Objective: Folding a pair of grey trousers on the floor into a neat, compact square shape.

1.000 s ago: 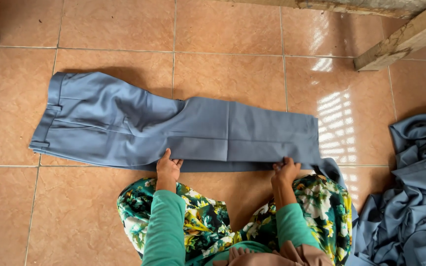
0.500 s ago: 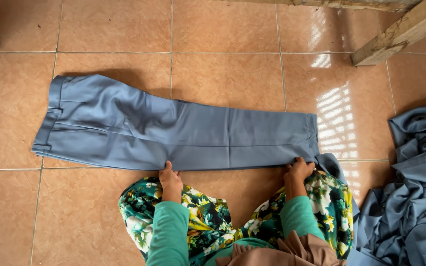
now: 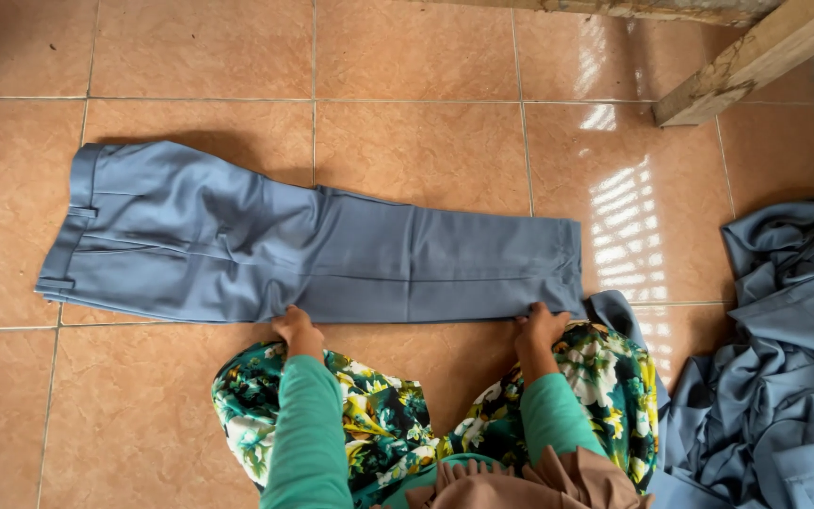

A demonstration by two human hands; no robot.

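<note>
Gripping trousers near edge as before, hands seemingly lower

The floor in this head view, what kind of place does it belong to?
Probably a home or small sewing workshop. The glossy orange tiled floor serves as the work surface, blue-grey trousers lie flat on it, a heap of similar garments sits alongside, and rough wooden beams stand nearby.

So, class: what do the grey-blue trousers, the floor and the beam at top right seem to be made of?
Trousers: smooth woven cloth, matte, with soft creases; fibre unclear.
Floor: glazed ceramic tile, probably; glossy reflections and grout lines.
Beam: rough unfinished wood, with a worn, chipped end.
</note>
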